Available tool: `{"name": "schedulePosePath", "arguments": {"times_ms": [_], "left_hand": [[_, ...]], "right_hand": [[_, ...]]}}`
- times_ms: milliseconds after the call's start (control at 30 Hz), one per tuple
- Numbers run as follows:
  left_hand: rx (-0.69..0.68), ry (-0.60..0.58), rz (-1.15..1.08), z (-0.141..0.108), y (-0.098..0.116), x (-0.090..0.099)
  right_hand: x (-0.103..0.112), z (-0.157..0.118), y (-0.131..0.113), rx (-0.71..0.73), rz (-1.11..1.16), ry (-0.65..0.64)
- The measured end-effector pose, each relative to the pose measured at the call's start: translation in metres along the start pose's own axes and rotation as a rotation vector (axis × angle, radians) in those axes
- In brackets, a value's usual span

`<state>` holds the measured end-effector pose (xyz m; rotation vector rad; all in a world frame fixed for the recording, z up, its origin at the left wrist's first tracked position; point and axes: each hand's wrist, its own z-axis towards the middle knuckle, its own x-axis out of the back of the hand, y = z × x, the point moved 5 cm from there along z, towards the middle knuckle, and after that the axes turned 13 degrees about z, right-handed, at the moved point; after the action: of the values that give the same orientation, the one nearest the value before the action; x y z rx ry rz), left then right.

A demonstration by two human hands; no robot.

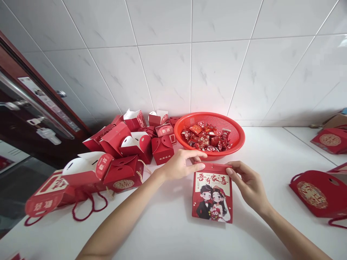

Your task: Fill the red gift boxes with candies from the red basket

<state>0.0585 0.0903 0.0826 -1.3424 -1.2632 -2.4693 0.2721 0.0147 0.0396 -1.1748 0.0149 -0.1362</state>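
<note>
Grips the top right corner of a red wedding favour packet (212, 198) with the right hand (251, 184), thumb in front and fingers seemingly behind. Touches the top left corner with the thumb tip of the left hand (176, 164), with thumb and visible fingers apart, probably to steady the top strip. Keeps the cartoon bride and groom facing forward, over the middle of the table (162, 231); hard to tell about contact below. Just beyond, a red plastic colander (240, 137) holding wrapped sweets (206, 140), perhaps for easy reach. To the left, red wedding boxes (119, 139) clustered together, apparently to leave working room. Well apart to the right, a corded box with a gold medallion (322, 196). Behind, a tiled wall (219, 72).
</note>
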Motion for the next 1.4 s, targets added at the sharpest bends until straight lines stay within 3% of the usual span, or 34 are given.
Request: {"name": "schedulePosePath", "arguments": {"times_ms": [67,167,400,600,700,900,1133,1267,1400], "left_hand": [[0.03,-0.061,-0.005,0.0,0.0,-0.003],[-0.035,-0.1,0.058,0.0,0.006,-0.005],[-0.287,0.076,0.474,-0.006,0.025,-0.007],[-0.307,0.135,0.581,-0.005,0.022,-0.017],[-0.27,0.16,0.528,-0.005,0.021,-0.018],[-0.112,0.122,0.168,-0.002,0.014,-0.014],[-0.108,0.172,0.16,-0.003,0.014,-0.027],[-0.059,0.292,0.043,-0.005,0.011,-0.032],[0.001,0.487,0.005,-0.013,0.009,-0.036]], "right_hand": [[0.001,-0.001,-0.002,0.027,0.008,0.021],[0.004,-0.002,-0.004,0.065,0.008,0.064],[0.007,-0.002,0.0,0.072,-0.011,0.069],[0.008,0.001,0.003,0.091,-0.014,0.069],[0.009,0.003,0.003,0.113,-0.032,0.066],[0.015,0.007,-0.001,0.136,-0.056,0.065],[0.016,0.01,-0.011,0.205,-0.181,-0.062],[0.014,0.013,-0.018,0.292,-0.252,-0.151],[0.03,0.017,-0.027,0.415,-0.375,-0.017]]}}
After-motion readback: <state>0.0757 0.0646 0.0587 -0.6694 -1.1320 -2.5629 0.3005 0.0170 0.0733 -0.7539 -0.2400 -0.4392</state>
